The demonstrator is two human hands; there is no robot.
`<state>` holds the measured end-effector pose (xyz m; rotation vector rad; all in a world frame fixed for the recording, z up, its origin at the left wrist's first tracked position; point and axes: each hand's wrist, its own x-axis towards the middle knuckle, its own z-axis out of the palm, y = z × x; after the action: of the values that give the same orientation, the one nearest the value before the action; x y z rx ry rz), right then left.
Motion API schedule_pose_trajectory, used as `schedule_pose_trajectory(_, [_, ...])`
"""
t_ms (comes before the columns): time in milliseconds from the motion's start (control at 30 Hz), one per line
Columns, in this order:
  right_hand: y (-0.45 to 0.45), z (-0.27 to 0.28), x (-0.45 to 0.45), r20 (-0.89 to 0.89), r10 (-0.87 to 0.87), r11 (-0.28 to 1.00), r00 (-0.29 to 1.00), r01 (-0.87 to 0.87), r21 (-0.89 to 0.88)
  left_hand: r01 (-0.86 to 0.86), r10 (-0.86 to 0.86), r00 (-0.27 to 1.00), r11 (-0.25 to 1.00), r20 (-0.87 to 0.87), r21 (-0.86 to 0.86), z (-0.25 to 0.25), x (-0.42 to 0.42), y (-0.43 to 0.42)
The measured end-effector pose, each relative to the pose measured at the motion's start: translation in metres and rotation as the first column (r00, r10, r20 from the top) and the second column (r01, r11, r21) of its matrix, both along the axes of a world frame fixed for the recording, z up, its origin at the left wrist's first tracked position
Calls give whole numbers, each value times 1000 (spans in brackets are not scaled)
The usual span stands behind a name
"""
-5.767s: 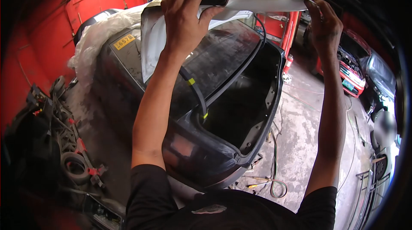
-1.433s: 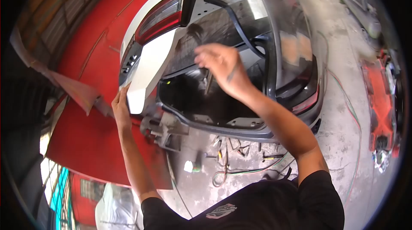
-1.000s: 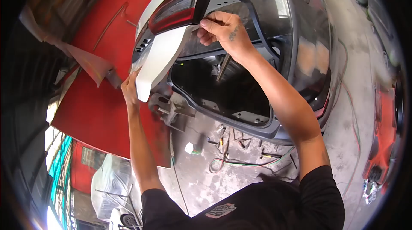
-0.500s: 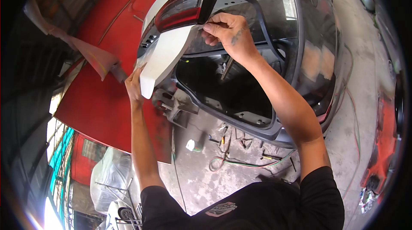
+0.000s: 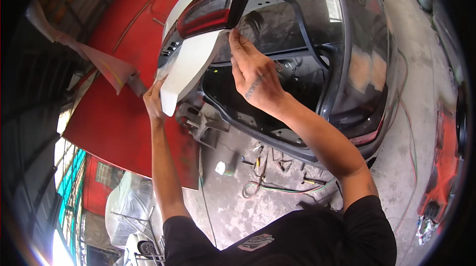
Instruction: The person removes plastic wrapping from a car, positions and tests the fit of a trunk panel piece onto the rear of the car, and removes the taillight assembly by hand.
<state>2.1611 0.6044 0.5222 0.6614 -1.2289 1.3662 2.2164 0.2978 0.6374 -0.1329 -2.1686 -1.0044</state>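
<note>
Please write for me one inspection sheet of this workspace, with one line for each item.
Surface: concrete floor, worn and stained.
Job's things: dark car with its white tailgate raised; red and clear tail light fitted in the tailgate.
Clutter: loose tools scattered on the floor behind the car; white and green container near them.
Hands: left hand holds the tailgate's lower edge; right hand has its fingertips at the edge beside the tail light.
Cables: hose looped on the floor beside the tools.
Surroundings: large red panel; plastic-covered object.
</note>
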Motion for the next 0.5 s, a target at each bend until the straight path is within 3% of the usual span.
schedule_pose_trajectory(133, [7, -5, -1, 4, -61, 995, 998, 60, 77, 4, -4, 1000, 1000, -5, -16, 0, 1, 4])
schedule_pose_trajectory(233, [21, -5, 3, 7, -6, 995, 1000, 5, 102, -6, 6, 1000, 1000, -1, -25, 0, 1, 2])
schedule_pose_trajectory(500, [27, 0, -2, 31, 120, 992, 992, -119, -34, 35, -35, 999, 999, -15, 17, -3, 4, 6])
